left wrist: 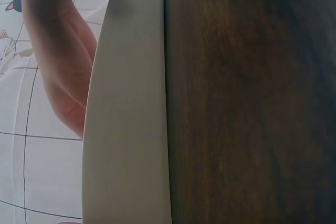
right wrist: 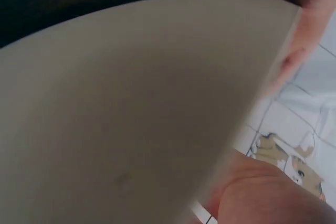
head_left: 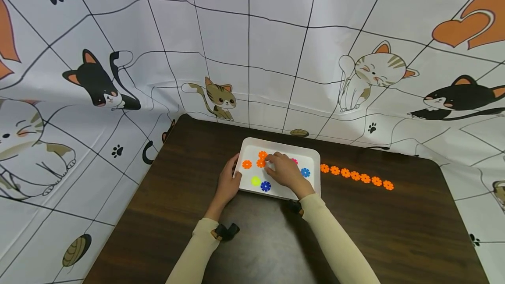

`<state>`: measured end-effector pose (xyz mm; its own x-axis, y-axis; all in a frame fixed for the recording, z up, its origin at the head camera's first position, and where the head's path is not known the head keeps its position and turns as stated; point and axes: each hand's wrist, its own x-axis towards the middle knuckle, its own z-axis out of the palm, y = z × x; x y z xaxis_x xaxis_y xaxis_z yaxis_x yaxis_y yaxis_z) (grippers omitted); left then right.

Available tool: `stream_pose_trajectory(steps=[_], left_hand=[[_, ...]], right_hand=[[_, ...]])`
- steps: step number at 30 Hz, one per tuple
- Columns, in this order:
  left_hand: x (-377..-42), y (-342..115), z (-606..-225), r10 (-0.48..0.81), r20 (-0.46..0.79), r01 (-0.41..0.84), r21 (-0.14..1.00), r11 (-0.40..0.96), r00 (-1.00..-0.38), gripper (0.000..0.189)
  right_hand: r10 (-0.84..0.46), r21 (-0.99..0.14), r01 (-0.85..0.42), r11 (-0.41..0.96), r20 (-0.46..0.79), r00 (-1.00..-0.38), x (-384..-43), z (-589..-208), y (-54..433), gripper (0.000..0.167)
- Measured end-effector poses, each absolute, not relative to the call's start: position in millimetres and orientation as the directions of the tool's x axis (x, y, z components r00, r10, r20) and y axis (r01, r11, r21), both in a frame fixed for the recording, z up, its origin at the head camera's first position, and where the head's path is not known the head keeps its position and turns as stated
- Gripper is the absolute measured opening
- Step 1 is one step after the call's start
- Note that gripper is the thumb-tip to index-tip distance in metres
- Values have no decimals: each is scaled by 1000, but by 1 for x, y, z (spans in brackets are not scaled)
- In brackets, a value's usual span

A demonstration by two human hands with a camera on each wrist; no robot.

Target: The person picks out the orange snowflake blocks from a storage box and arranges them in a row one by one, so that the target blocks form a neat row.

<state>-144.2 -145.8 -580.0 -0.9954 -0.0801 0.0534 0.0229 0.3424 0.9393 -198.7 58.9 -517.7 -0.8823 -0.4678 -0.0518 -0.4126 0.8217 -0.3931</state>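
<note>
A white tray [head_left: 284, 146] rests on the dark table, with small flower-shaped discs in it. My left hand [head_left: 230, 180] grips its left side, thumb at the rim and the other fingers mostly hidden outside the wall. Over the tray, my right hand [head_left: 285, 171] reaches in with index finger and thumb apart, fingertips right at an orange disc [head_left: 260, 163]. Two more orange discs lie close by, one above [head_left: 262, 155] and one to the left [head_left: 246, 164]. In the left wrist view the tray wall [left wrist: 128, 103] hides most of the hand; in the right wrist view the tray [right wrist: 147, 108] fills the middle.
Also in the tray are a yellow disc [head_left: 256, 181], a dark blue disc [head_left: 265, 186], a lighter blue disc [head_left: 305, 172] and a pink disc [head_left: 294, 161] partly covered by the right hand. Right of the tray, several orange discs [head_left: 355, 176] form a row. A cat-print cloth [head_left: 268, 47] hangs behind the table [head_left: 177, 187].
</note>
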Motion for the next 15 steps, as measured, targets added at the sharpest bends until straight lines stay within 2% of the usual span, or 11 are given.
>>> stream_pose_trajectory(steps=[15], left_hand=[[-146,-145,-581,-84,46,16,944,329,-995,62]], right_hand=[[-441,-354,-394,848,-59,-896,-204,-530,44,36]])
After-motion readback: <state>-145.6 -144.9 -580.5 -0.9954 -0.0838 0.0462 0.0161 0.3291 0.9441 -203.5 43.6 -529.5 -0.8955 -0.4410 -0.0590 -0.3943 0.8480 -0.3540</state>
